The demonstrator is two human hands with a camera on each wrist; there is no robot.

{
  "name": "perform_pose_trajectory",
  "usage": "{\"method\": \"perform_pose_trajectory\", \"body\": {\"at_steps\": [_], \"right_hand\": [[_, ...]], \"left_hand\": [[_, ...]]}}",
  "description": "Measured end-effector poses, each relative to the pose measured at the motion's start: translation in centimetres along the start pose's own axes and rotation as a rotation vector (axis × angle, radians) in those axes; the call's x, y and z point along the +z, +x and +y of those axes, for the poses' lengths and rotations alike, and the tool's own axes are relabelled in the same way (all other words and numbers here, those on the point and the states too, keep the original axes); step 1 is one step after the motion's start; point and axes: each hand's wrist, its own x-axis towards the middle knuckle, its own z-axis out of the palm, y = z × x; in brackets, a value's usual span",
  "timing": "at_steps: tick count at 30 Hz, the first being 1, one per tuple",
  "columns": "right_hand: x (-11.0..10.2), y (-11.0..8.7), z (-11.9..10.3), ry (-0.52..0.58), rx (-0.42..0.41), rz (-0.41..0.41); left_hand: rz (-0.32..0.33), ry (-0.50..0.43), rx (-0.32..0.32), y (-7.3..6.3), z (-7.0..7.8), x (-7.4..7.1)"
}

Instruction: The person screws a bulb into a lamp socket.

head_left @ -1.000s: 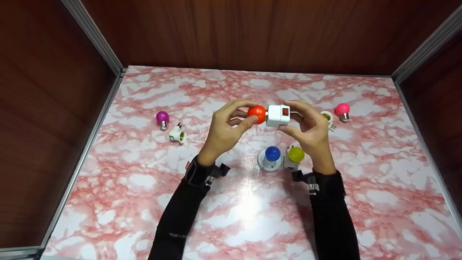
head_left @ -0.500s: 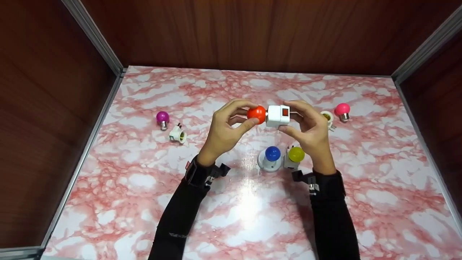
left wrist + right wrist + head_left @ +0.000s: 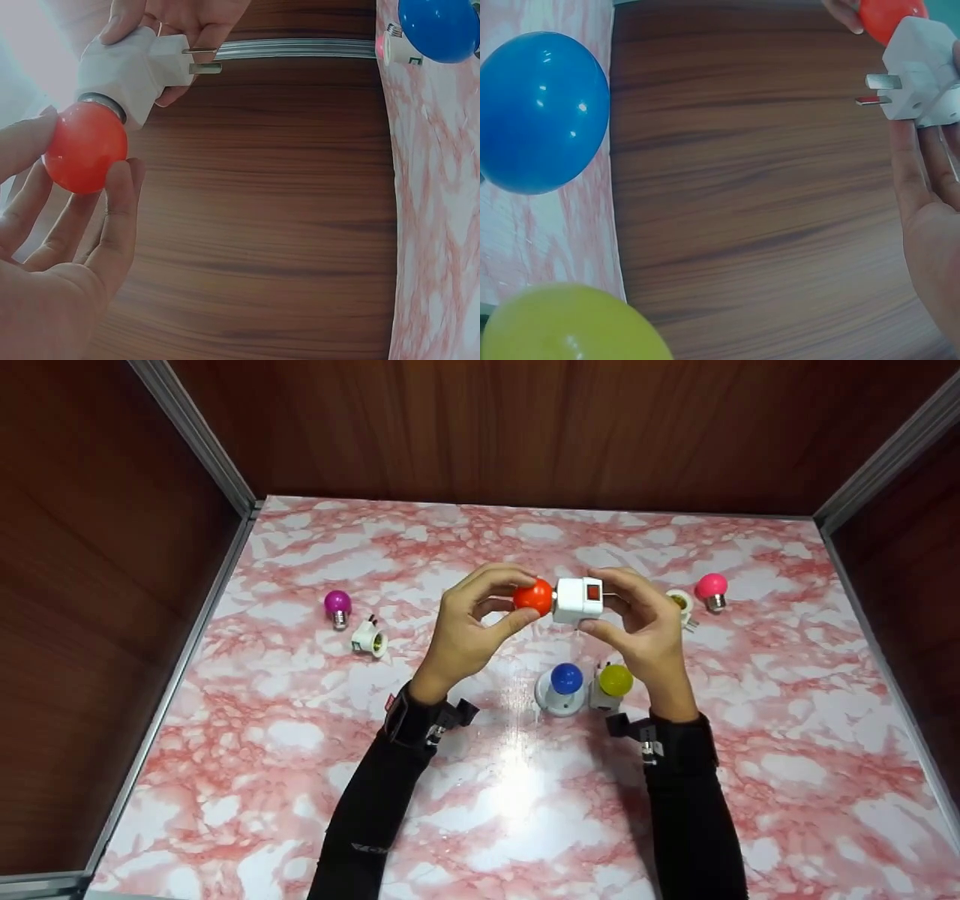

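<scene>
My left hand [image 3: 469,626] pinches a red light bulb [image 3: 532,597] between thumb and fingers. Opposite it, my right hand [image 3: 641,622] grips a white plug-in lamp socket [image 3: 574,601] with a red rocker switch, thumb below and fingers above. The bulb's metal base sits in the socket's mouth, a thin ring of it showing in the left wrist view. Flat metal plug prongs [image 3: 883,82] stick out of the socket in the right wrist view. Both things are held up over the marbled table [image 3: 300,780].
Close below the hands stand a blue bulb [image 3: 567,679] in a round white holder and a yellow bulb [image 3: 616,680] in a plug-in socket. Left lie a purple bulb [image 3: 338,604] and a socket [image 3: 370,639]; right, a pink bulb [image 3: 712,586] and another socket [image 3: 681,604]. Wooden panels [image 3: 525,427] enclose the table.
The left fingers and thumb have shifted slightly on the red bulb. The right hand keeps the socket in place, and the things on the table have not moved.
</scene>
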Motion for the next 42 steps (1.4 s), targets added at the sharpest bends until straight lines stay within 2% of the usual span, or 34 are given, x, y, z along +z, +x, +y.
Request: {"method": "perform_pose_trajectory", "body": {"at_steps": [14,26,32,42], "right_hand": [[0.33,0.01,-0.04,-0.028,0.029,0.015],[0.33,-0.04,0.35,-0.089,0.071,0.03],[0.29,0.03,0.11,-0.09,0.093,0.011],[0.06,-0.03,-0.22,-0.09,0.149,-0.075]], "left_hand": [[0.015,-0.012,0.028,0.01,-0.12,0.02],[0.012,0.021,0.093,0.04,-0.23,-0.29],[0.004,0.024,0.103,0.13,-0.2,-0.3],[-0.007,0.025,0.116,0.15,-0.2,-0.44]]}}
